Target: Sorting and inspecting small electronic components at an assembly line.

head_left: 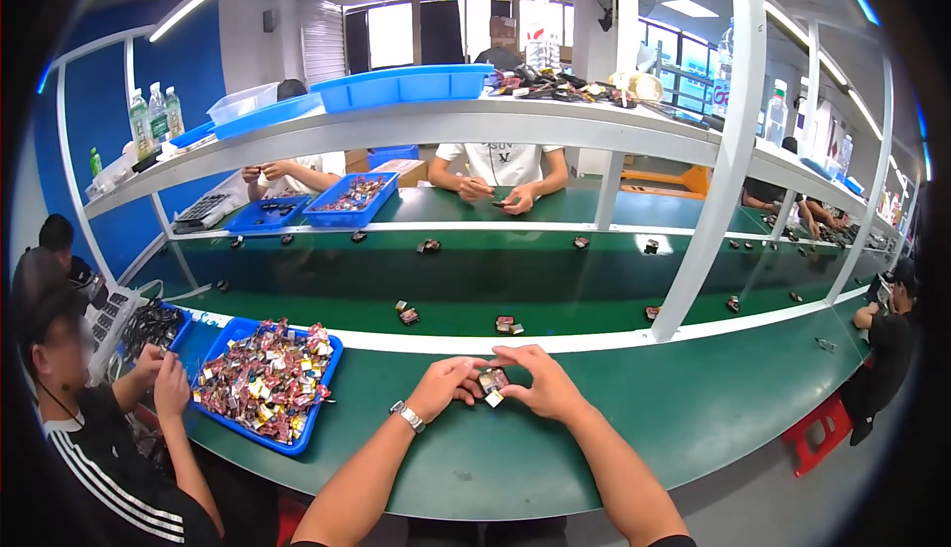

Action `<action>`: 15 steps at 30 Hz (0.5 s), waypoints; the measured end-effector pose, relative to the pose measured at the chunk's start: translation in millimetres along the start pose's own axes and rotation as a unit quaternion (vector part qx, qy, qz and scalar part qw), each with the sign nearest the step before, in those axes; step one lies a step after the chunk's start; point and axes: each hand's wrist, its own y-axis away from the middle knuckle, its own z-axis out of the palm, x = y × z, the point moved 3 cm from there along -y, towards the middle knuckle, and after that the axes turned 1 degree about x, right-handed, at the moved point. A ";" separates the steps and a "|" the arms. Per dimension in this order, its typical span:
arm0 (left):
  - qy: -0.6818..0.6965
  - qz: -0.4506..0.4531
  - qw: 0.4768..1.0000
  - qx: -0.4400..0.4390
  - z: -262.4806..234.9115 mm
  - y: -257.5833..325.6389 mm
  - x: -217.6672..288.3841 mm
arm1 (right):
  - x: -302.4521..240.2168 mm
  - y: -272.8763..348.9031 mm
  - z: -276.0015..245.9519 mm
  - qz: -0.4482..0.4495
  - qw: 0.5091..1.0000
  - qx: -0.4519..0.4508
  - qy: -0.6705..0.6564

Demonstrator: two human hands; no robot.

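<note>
Well, I have both hands together over the green bench (466, 478): the left hand (448, 388) pinches in close on a small circuit piece (491, 381), while the right hand (543, 383) curves thumb and forefinger round its right side. The piece sits between them, near the white rail (436, 341); whether it rests on the bench I can't tell. My worry is the grip: fingertips alone hold something so small, so uneven pressure could flip it loose, and a thumb pushing hard on its pale tab (494, 399) might bend or tear that. A piece flicked far could land among similar clusters (509, 325) on the belt (535, 289); one flicked left could vanish into the heap filling the blue tray (315, 422). As for writing, a white shirt (495, 163) across the belt carries dark lettering, and the far-left bottles (157, 113) wear labels too small for me to read. On the piece itself I make out none.
</note>
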 end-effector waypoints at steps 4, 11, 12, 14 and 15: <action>0.006 -0.037 0.994 -0.107 -4.4 -3.1 -8.1 | -3.2 -6.0 5.3 -0.026 0.998 -0.050 0.006; 0.087 -0.018 0.993 -0.078 11.0 3.1 1.1 | -5.1 -1.9 15.7 -0.040 0.993 0.098 0.047; 0.091 -0.026 0.993 -0.069 11.1 3.6 0.2 | -6.3 -1.5 20.9 -0.028 0.990 0.104 0.092; 0.085 -0.025 0.994 -0.061 11.3 4.6 0.7 | -8.1 -4.3 27.5 -0.024 0.981 0.114 0.153; 0.079 -0.027 0.995 -0.050 10.1 6.1 1.1 | -5.3 -5.3 29.8 -0.025 0.981 0.114 0.152</action>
